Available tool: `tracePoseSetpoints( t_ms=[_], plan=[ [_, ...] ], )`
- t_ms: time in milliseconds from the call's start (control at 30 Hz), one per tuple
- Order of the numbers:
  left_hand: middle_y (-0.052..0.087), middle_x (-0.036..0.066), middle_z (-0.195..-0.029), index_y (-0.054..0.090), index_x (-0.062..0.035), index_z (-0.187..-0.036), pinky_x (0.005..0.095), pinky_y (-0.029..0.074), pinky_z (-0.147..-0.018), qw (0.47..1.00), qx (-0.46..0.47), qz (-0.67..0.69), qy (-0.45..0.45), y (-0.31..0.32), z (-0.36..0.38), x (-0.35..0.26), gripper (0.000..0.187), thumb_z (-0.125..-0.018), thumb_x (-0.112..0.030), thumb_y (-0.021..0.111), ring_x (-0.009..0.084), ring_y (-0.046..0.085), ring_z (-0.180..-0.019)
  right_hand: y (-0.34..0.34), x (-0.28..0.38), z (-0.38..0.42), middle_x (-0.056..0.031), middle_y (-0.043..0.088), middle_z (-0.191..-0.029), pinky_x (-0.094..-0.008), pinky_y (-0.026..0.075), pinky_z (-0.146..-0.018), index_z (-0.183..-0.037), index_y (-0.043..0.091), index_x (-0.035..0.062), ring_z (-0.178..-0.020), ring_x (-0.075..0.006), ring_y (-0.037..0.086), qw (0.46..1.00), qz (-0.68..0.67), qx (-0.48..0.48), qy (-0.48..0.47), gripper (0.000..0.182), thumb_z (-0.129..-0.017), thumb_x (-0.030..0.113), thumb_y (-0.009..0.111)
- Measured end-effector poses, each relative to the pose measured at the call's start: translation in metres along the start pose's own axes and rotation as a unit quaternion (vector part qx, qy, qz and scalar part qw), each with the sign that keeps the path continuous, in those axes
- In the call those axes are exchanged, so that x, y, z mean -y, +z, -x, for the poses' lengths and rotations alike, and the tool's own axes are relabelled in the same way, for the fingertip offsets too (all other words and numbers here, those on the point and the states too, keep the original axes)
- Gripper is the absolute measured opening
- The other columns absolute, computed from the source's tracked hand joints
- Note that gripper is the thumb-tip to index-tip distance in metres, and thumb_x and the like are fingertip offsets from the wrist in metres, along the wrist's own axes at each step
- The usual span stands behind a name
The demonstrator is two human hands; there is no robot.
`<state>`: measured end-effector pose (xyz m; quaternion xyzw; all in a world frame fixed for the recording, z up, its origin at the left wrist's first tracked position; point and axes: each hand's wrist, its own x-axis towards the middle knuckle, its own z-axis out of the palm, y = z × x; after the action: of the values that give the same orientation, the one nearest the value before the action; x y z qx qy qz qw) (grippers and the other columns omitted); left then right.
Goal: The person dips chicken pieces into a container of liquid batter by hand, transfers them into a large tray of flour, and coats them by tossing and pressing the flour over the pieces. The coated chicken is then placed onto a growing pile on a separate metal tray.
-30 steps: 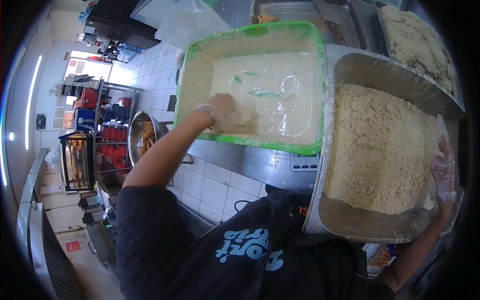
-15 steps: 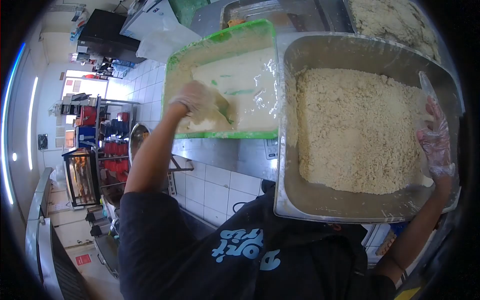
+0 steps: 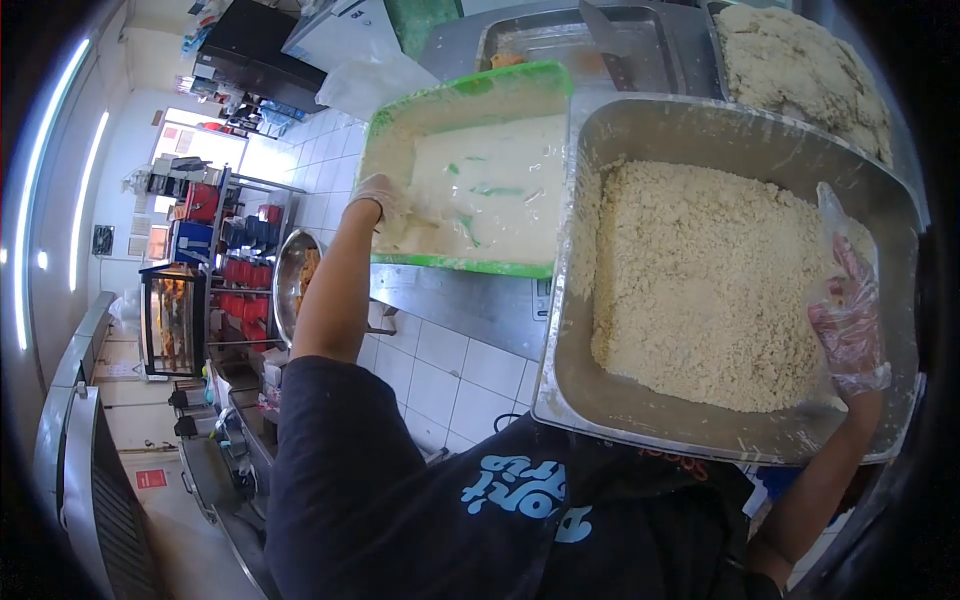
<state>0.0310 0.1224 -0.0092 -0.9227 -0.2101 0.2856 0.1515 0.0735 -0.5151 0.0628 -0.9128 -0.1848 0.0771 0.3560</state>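
Note:
My left hand (image 3: pixel 383 203), in a clear plastic glove, reaches into the near left corner of a green-rimmed tub (image 3: pixel 470 268). White, runny batter (image 3: pixel 520 150) fills the tub, with green streaks showing in it. The fingers dip low at the batter and are mostly hidden; I cannot tell what they hold. My right hand (image 3: pixel 848 325), also in a clear glove, lies at the right side of a large steel pan (image 3: pixel 690 120), fingers stretched out over crumbly pale flour (image 3: pixel 720 290). Flour clings to the pan's walls.
Behind the tub stands a metal tray (image 3: pixel 520 35) with an orange scrap. Another pan at the back right holds pale dough-like flour (image 3: pixel 800 65). A steel bowl (image 3: pixel 290 285) with orange-brown food sits left of my forearm. Shelving with red items (image 3: pixel 240 300) stands farther left.
My left hand has drawn back toward the tub's left corner. My right hand keeps its place by the pan's right wall. The whole view has shifted slightly.

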Motion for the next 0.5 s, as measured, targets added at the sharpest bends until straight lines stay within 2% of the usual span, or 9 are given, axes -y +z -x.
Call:
tracePoseSetpoints(
  t_ms=[67, 167, 267, 333, 400, 467, 500],
  plan=[
    [0.058, 0.018, -0.089, 0.059, -0.0023, -0.089, 0.0347, 0.045, -0.071, 0.997, 0.044, -0.056, 0.018, -0.006, -0.001, -0.021, 0.033, -0.066, -0.026, 0.057, 0.0299, 0.056, -0.084, -0.002, 0.002, -0.001, -0.0081, 0.037, -0.122, -0.0303, 0.036, -0.083, -0.124, 0.032, 0.0105, -0.096, -0.0191, 0.042, 1.000, 0.004, 0.012, 0.020, 0.058, -0.074, 0.027, 0.057],
    [0.059, 0.016, -0.088, 0.060, -0.0061, -0.089, 0.0336, 0.045, -0.071, 0.993, -0.010, 0.059, -0.106, -0.007, 0.006, -0.042, 0.034, -0.065, -0.030, 0.057, 0.0283, 0.057, -0.083, 0.001, 0.001, -0.003, -0.0082, 0.037, -0.122, -0.0304, 0.035, -0.084, -0.124, 0.032, 0.0099, -0.097, -0.0191, 0.042, 0.999, 0.008, 0.002, 0.036, 0.058, -0.074, 0.027, 0.057],
    [0.058, 0.015, -0.090, 0.061, -0.0057, -0.089, 0.0329, 0.044, -0.072, 0.989, 0.140, -0.041, 0.009, -0.010, -0.003, -0.045, 0.037, -0.064, -0.034, 0.056, 0.0256, 0.056, -0.085, 0.008, -0.014, -0.006, -0.0086, 0.040, -0.120, -0.0300, 0.037, -0.081, -0.123, 0.034, 0.0102, -0.095, -0.0176, 0.042, 0.997, 0.024, -0.071, -0.019, 0.065, -0.070, 0.038, 0.059],
    [0.058, 0.014, -0.091, 0.060, -0.0064, -0.088, 0.0337, 0.044, -0.072, 0.984, 0.152, -0.051, 0.082, 0.034, -0.042, -0.019, 0.033, -0.066, -0.031, 0.055, 0.0251, 0.056, -0.085, 0.006, -0.014, -0.005, -0.0084, 0.040, -0.121, -0.0303, 0.036, -0.082, -0.123, 0.034, 0.0104, -0.099, -0.0178, 0.042, 0.997, 0.020, -0.070, 0.000, 0.065, -0.070, 0.038, 0.059],
    [0.059, 0.012, -0.088, 0.060, -0.0061, -0.086, 0.0336, 0.044, -0.070, 0.975, 0.130, -0.088, 0.158, 0.029, -0.039, -0.017, 0.028, -0.067, -0.027, 0.055, 0.0239, 0.056, -0.082, 0.006, -0.016, -0.006, -0.0082, 0.039, -0.122, -0.0307, 0.036, -0.083, -0.123, 0.033, 0.0106, -0.104, -0.0185, 0.040, 0.996, 0.018, -0.082, -0.004, 0.065, -0.070, 0.038, 0.059],
    [0.060, 0.009, -0.083, 0.060, -0.0047, -0.082, 0.0326, 0.044, -0.067, 0.957, 0.077, -0.145, 0.240, -0.026, 0.018, -0.046, 0.023, -0.067, -0.022, 0.057, 0.0219, 0.056, -0.077, 0.007, -0.020, -0.007, -0.0080, 0.037, -0.123, -0.0311, 0.035, -0.084, -0.123, 0.033, 0.0109, -0.109, -0.0197, 0.038, 0.994, 0.025, -0.104, -0.029, 0.065, -0.070, 0.038, 0.059],
    [0.060, 0.009, -0.080, 0.060, -0.0053, -0.080, 0.0320, 0.044, -0.066, 0.955, 0.008, -0.094, 0.280, -0.020, 0.009, -0.034, 0.021, -0.067, -0.021, 0.057, 0.0214, 0.056, -0.075, 0.007, -0.024, -0.008, -0.0078, 0.037, -0.124, -0.0312, 0.035, -0.084, -0.123, 0.033, 0.0106, -0.110, -0.0201, 0.037, 0.994, 0.014, -0.101, -0.030, 0.065, -0.070, 0.038, 0.059]
  ],
)
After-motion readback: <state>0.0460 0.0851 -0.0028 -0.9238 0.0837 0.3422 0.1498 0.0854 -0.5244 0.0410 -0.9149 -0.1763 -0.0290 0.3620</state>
